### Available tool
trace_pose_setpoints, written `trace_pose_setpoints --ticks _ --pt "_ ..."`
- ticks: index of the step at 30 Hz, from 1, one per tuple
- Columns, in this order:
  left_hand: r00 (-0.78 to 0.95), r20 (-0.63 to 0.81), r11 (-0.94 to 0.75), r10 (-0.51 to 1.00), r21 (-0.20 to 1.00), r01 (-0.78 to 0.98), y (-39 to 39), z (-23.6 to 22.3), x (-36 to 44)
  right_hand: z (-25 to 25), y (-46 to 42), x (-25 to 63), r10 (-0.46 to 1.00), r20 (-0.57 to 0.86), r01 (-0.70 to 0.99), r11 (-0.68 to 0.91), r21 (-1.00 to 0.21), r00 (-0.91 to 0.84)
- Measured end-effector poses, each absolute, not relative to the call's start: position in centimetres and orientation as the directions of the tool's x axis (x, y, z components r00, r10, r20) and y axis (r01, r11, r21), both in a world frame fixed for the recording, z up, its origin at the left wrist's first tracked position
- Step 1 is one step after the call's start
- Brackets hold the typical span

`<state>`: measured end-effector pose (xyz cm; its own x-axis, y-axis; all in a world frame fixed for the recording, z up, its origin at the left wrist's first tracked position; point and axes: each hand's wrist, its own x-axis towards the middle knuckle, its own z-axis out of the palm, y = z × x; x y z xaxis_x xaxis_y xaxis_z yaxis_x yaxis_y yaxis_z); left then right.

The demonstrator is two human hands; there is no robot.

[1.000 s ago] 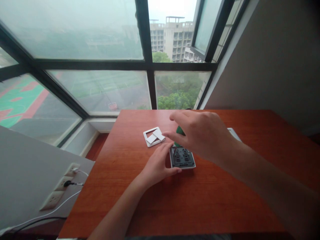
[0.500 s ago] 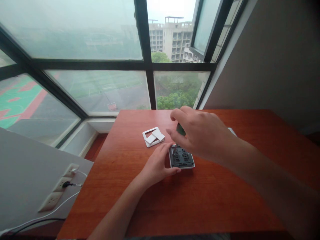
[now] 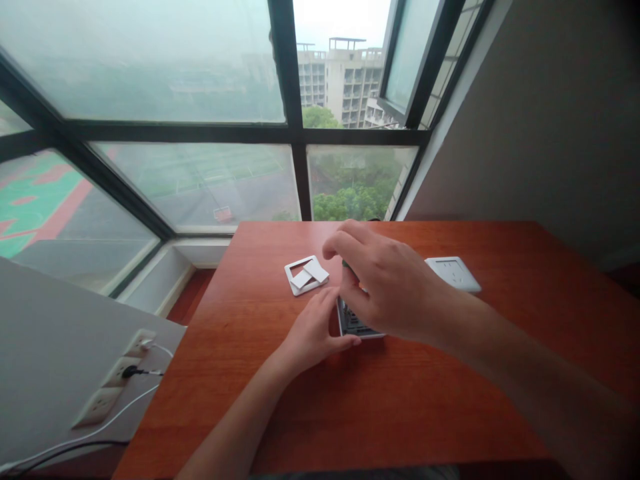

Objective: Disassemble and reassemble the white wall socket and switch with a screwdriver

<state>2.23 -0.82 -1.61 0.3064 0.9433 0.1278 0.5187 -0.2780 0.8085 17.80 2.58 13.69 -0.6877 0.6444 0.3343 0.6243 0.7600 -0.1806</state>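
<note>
My left hand (image 3: 316, 327) grips the left side of a wall switch (image 3: 356, 327) lying on the table, fingers at its far corner and thumb along its near edge. The switch is uncovered, with a dark grey inner face and a white rim. Over it, my right hand (image 3: 383, 280) is closed around a screwdriver. Only a bit of the green handle (image 3: 346, 265) shows between the fingers. The shaft and tip are hidden behind the hand, as is the right part of the switch, so I cannot tell where the tip sits.
A white cover frame (image 3: 289, 271) lies beyond my left hand, with two white rocker plates (image 3: 316, 270) on it. To the right, partly behind my forearm, is a white socket plate (image 3: 453, 272). Wall outlets with plugged cables (image 3: 131, 371) are left of the wooden table (image 3: 240, 373).
My right hand has shifted slightly left and down, covering more of the switch and the screwdriver. More of the socket plate now shows. My left hand keeps its hold.
</note>
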Motion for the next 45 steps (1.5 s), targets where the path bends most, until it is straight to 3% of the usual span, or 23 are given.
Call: trace_pose_setpoints --ticks 7,12,14,20,26,32,38,40,45 --pt "0.353 0.137 -0.313 0.926 0.802 0.509 -0.7 -1.6 2.1 12.7 2.9 17.4 0.697 0.405 0.738 0.67 -0.074 -0.592" --pt "0.335 0.154 -0.315 0.93 0.804 0.505 -0.7 -1.8 2.2 13.2 3.3 18.4 0.646 0.362 0.555 0.763 -0.33 -0.672" --pt "0.34 0.169 -0.332 0.925 0.793 0.511 -0.7 -1.9 2.1 13.0 3.5 18.9 0.639 0.357 0.518 0.766 -0.381 -0.682" --pt "0.332 0.182 -0.347 0.926 0.758 0.552 -0.6 -2.2 2.0 11.9 4.0 19.2 0.757 0.424 0.764 0.613 -0.199 -0.497" --pt "0.313 0.192 -0.345 0.93 0.747 0.568 -0.3 -2.4 2.3 12.3 4.4 19.7 0.657 0.395 0.496 0.749 -0.438 -0.643" --pt "0.318 0.182 -0.342 0.93 0.742 0.576 -0.1 -2.7 2.1 11.2 5.1 19.6 0.755 0.449 0.746 0.618 -0.247 -0.477" --pt "0.332 0.204 -0.368 0.921 0.74 0.564 0.0 -2.6 1.9 11.3 5.2 19.5 0.644 0.445 0.425 0.755 -0.5 -0.622" --pt "0.33 0.207 -0.37 0.921 0.734 0.57 0.0 -2.6 2.0 11.8 5.1 19.5 0.631 0.428 0.439 0.767 -0.467 -0.648" --pt "0.32 0.214 -0.369 0.923 0.726 0.581 -0.1 -2.7 2.0 12.6 4.4 19.1 0.727 0.366 0.71 0.672 -0.21 -0.581"
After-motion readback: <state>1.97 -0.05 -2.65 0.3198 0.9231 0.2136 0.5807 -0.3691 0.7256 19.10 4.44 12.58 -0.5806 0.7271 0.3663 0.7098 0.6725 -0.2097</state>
